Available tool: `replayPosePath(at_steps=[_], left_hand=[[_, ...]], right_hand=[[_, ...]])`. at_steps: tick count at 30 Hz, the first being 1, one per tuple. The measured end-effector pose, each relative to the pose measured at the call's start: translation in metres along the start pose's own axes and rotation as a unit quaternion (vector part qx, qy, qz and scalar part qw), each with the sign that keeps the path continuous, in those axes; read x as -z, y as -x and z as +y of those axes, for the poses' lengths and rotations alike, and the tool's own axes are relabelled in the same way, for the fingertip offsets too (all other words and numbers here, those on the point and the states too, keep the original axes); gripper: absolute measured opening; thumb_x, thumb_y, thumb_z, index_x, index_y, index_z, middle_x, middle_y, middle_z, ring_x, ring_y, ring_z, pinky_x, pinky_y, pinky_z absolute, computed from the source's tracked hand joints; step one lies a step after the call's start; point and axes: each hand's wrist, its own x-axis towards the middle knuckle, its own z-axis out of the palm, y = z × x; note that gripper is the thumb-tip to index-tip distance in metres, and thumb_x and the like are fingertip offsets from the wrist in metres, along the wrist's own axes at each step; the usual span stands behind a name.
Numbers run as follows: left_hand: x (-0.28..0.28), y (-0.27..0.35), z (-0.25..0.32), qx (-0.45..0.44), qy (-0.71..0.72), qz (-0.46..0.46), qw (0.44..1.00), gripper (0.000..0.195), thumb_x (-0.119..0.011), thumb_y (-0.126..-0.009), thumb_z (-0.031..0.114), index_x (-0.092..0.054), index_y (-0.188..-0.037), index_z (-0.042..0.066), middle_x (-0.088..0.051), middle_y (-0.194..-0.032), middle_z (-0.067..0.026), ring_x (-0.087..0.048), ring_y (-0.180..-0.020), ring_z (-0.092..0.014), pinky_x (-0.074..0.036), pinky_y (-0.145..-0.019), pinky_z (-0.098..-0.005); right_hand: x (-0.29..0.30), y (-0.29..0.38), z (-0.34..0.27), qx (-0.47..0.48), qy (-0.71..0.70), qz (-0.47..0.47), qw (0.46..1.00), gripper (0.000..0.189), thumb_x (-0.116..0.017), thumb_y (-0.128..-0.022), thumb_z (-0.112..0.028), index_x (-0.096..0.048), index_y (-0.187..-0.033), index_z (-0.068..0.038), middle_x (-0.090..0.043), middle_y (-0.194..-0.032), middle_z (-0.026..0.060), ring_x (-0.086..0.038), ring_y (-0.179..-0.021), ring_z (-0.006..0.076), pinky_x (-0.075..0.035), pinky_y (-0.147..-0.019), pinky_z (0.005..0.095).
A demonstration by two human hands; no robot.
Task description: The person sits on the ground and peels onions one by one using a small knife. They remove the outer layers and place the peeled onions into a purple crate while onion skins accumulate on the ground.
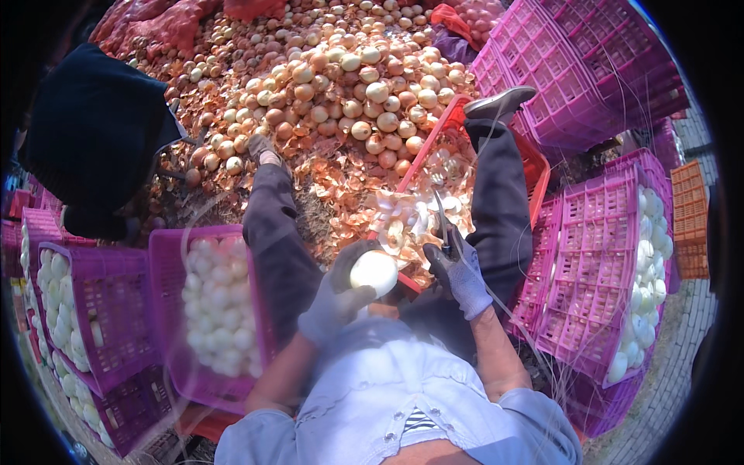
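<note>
In my gloved left hand rests a peeled white onion, held in front of my lap. My gloved right hand grips a small knife, its blade pointing away from me. The knife and the onion are apart. Beyond both hands, between my legs, a red plastic crate contains loose onion skins and some pale onion pieces. Part of that crate is hidden by my right leg.
A heap of unpeeled onions lies ahead on ground strewn with skins. Left of me stands a purple crate of peeled onions; more purple crates are stacked at right. A person in dark clothes is at the far left. Red mesh sacks lie behind.
</note>
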Motion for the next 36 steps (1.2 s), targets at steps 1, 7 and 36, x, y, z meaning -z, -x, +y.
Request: replayPosePath(at_steps=[1,7,36], left_hand=[[0.001,-0.003,-0.002,-0.074,-0.127,0.003,0.989,0.072,-0.07,-0.073,0.014,-0.038,-0.135,0.0,-0.056,-0.12,-0.0153,-0.058,-0.111,-0.026,-0.049,-0.093,-0.0379],[-0.005,0.0,-0.005,-0.104,-0.194,0.023,0.975,0.084,-0.082,-0.063,0.016,-0.039,-0.133,-0.001,-0.057,-0.119,-0.0174,-0.059,-0.11,-0.026,-0.047,-0.095,-0.0354],[0.006,-0.002,-0.02,-0.092,-0.208,0.013,0.974,0.05,-0.055,-0.093,0.039,-0.049,-0.122,-0.001,-0.059,-0.111,-0.014,-0.061,-0.096,-0.022,-0.049,-0.085,-0.0341]], right_hand=[[0.003,0.0,0.006,0.034,0.085,0.016,0.996,0.038,-0.064,-0.092,-0.018,-0.052,-0.123,0.001,-0.061,-0.089,0.0021,-0.057,-0.07,0.0054,-0.049,-0.062,0.0216],[-0.012,0.02,-0.013,0.059,-0.009,-0.133,0.989,0.05,-0.068,-0.087,-0.021,-0.054,-0.131,-0.002,-0.063,-0.113,0.0043,-0.056,-0.083,0.007,-0.048,-0.075,0.0238],[-0.041,0.01,0.001,-0.051,-0.019,-0.135,0.989,0.022,-0.056,-0.094,-0.015,-0.055,-0.106,0.003,-0.056,-0.077,0.0039,-0.048,-0.065,0.006,-0.045,-0.058,0.0231]])
